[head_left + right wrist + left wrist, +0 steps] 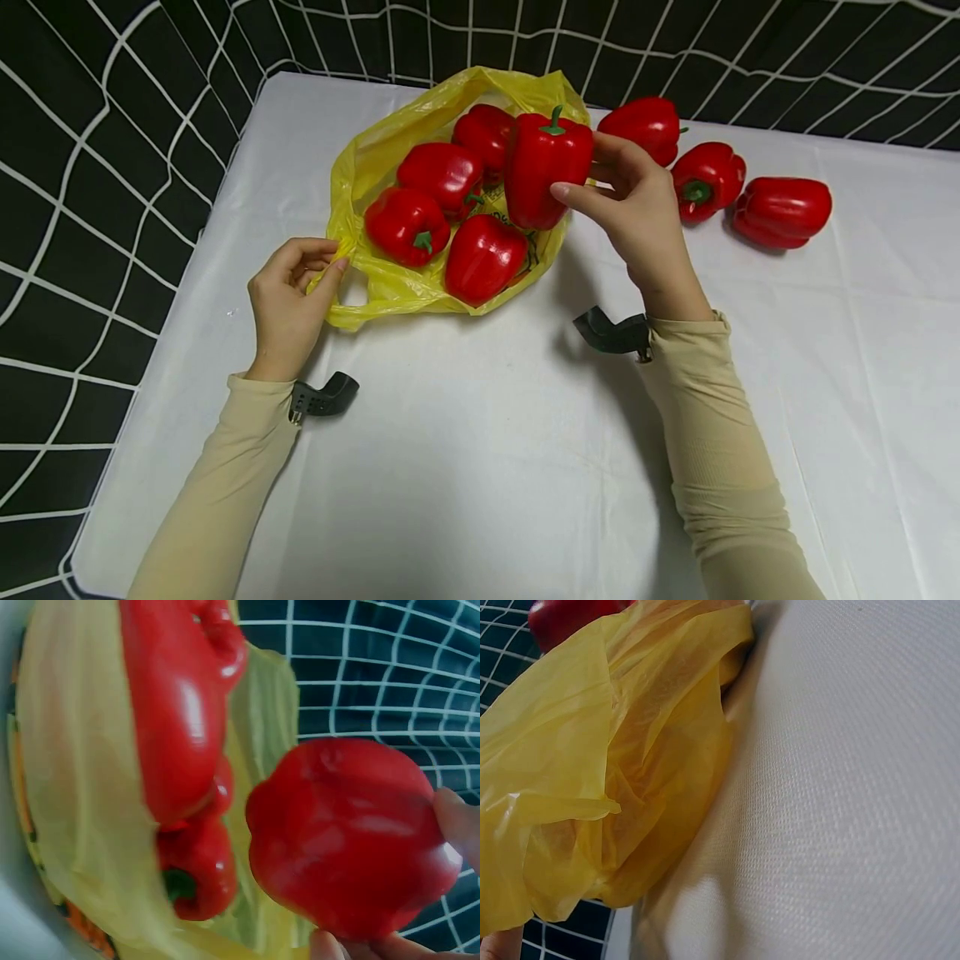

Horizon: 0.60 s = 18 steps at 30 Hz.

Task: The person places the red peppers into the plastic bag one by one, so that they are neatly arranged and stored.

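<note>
My right hand grips a red bell pepper by its side, stem up, over the right part of a yellow plastic bag. In the right wrist view the held pepper shows its lobed underside, with fingertips at its edge. My left hand pinches the bag's edge near a handle at the left. Inside the open bag lie several red peppers, among them one at the front and one at the left. The left wrist view shows mostly the crumpled bag.
Right of the bag, three more red peppers lie on the white tabletop: one at the back, one in the middle and one at the right. White netting over black stands behind and left of the table.
</note>
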{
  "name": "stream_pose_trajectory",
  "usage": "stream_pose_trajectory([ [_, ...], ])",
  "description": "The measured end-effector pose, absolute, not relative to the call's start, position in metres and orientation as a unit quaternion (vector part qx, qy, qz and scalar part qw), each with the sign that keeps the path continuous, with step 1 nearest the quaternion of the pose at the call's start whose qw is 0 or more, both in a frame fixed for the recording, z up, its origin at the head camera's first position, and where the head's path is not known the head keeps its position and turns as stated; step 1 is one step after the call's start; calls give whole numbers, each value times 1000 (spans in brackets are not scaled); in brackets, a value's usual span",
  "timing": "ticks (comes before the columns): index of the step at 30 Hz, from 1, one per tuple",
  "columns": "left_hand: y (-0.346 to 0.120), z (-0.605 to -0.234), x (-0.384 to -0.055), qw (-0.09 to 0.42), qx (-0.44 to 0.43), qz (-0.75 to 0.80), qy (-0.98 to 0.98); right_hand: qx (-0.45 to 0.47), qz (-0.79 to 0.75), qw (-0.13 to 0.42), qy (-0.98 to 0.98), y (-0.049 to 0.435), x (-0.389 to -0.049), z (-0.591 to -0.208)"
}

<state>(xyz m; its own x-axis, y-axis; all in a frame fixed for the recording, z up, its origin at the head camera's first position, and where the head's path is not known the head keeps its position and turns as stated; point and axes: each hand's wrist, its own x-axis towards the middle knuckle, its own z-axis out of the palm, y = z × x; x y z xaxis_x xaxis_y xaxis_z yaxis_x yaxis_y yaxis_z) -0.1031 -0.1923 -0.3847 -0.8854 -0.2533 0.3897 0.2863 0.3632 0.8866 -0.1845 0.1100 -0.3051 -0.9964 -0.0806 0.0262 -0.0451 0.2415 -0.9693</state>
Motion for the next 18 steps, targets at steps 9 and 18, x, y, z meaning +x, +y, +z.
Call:
stream_pose_trajectory([
  [9, -192, -384, -103, 236, -8, -566, -790, -47, -627, 10, 777, 105, -192, -321],
  [18, -193, -385, -103, 234, -8, -561, -794, -58, -618, 15, 784, 103, -198, -332],
])
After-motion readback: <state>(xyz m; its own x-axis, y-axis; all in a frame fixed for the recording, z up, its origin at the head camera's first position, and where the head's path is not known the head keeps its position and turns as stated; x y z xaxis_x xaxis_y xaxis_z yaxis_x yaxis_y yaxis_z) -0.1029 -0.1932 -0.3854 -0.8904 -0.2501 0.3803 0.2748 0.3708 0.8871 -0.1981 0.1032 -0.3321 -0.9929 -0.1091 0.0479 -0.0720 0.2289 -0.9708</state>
